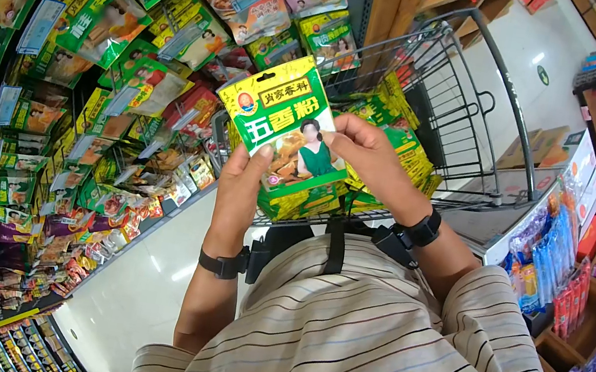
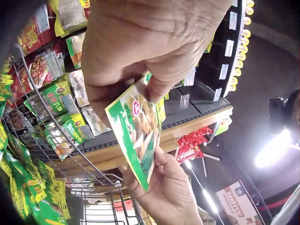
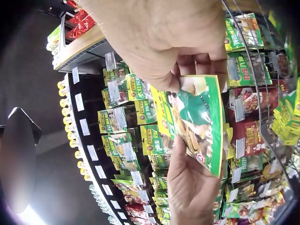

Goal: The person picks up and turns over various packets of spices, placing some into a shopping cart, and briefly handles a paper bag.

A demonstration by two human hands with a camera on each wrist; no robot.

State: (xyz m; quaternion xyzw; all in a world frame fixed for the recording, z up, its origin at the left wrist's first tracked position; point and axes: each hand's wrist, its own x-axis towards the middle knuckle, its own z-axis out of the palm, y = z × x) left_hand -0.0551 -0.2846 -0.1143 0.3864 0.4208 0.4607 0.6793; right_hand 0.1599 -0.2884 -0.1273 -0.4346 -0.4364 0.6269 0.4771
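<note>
Both hands hold a green and yellow spice packet (image 1: 277,123), its printed front tilted up toward the head camera. The left hand (image 1: 239,184) pinches the packet's lower left side, thumb on the front. At the right edge, the right hand (image 1: 369,159) grips it with the thumb over the printed front and fingers curled behind. In the left wrist view, the packet (image 2: 124,136) appears at a slant between the two hands. Its green-bordered front (image 3: 213,126) faces the right wrist camera. Below and beyond the packet, several similar green and yellow packets (image 1: 385,114) lie in the cart.
A wire shopping cart (image 1: 504,83) stands just in front of the person. Racks of hanging spice packets (image 1: 97,18), with price tags (image 1: 41,25), fill the left side. At right are boxes and bagged goods (image 1: 548,244). Pale floor (image 1: 147,287) shows below the racks.
</note>
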